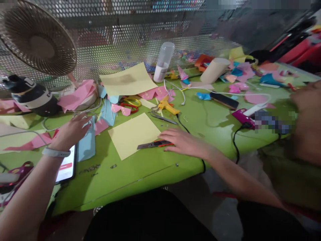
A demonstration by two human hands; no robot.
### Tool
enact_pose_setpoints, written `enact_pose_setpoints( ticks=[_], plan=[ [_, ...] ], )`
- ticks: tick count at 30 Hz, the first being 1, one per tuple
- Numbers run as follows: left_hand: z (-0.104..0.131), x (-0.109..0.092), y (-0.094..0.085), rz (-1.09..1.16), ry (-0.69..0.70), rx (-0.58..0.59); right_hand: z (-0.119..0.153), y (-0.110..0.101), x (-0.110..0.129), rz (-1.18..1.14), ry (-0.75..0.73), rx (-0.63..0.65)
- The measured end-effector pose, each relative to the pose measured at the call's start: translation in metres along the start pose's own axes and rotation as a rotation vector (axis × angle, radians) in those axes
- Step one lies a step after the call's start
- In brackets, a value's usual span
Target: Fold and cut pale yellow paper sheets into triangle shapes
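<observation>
Cutter [147,145], end hidden by right hand [179,141], phone [66,169] partly covered, fan [41,47] cropped

A grey perforated metal screen [120,36] rose behind the long, lime-green table [140,170], crossed by a flat horizontal grey metal bar [140,20]. Pale light showed through its small round holes. Beneath the table's rounded front edge, the grey floor [220,214] lay in shadow.

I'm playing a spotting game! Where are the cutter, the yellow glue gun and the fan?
Cutter [155,144]: head view, on the front of its handle.
Yellow glue gun [167,105]: head view, on its body.
Fan [42,47]: head view, on the hub.
</observation>
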State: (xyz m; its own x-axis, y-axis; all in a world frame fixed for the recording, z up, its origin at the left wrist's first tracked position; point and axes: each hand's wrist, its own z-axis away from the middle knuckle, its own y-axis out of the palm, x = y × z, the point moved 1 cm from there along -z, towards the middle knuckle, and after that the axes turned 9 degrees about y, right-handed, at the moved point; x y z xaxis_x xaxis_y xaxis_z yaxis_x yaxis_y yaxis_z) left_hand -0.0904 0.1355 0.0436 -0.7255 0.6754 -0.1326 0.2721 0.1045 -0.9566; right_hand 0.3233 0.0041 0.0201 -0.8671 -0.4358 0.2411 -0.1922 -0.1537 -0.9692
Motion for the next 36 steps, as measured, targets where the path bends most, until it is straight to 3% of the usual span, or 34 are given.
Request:
enact_pose_setpoints(
  ticks=[2,5,9,12,15,18,24,28,33,36],
  plan=[
    [0.005,-0.008,-0.001,-0.11,-0.118,0.061,0.002,0.006,-0.002,-0.008,0.001,-0.007],
    [0.008,-0.03,-0.006,-0.2,-0.167,0.154,0.002,0.014,-0.006,-0.059,-0.032,-0.039],
    [0.004,-0.062,-0.001,-0.205,-0.101,0.082,0.002,0.019,-0.009,-0.156,-0.1,-0.064],
    [0.004,-0.085,0.02,-0.037,0.008,0.177,0.005,0.014,-0.009,-0.236,-0.087,-0.068],
    [0.009,-0.105,0.044,0.065,0.093,0.338,0.013,0.004,-0.015,-0.251,0.015,-0.147],
    [0.017,-0.115,0.057,0.063,0.184,0.397,0.026,-0.002,-0.034,-0.165,0.161,-0.285],
    [0.029,-0.106,0.055,0.05,0.244,0.438,0.044,0.005,-0.075,0.102,0.412,-0.321],
    [0.031,-0.101,0.052,0.032,0.295,0.443,0.021,0.005,-0.049,0.067,0.344,-0.309],
    [0.03,-0.097,0.053,0.032,0.322,0.424,-0.028,0.017,0.011,-0.054,-0.048,0.0],
    [0.029,-0.096,0.053,0.047,0.304,0.409,-0.041,0.033,0.026,0.012,-0.194,-0.033]
  ],
)
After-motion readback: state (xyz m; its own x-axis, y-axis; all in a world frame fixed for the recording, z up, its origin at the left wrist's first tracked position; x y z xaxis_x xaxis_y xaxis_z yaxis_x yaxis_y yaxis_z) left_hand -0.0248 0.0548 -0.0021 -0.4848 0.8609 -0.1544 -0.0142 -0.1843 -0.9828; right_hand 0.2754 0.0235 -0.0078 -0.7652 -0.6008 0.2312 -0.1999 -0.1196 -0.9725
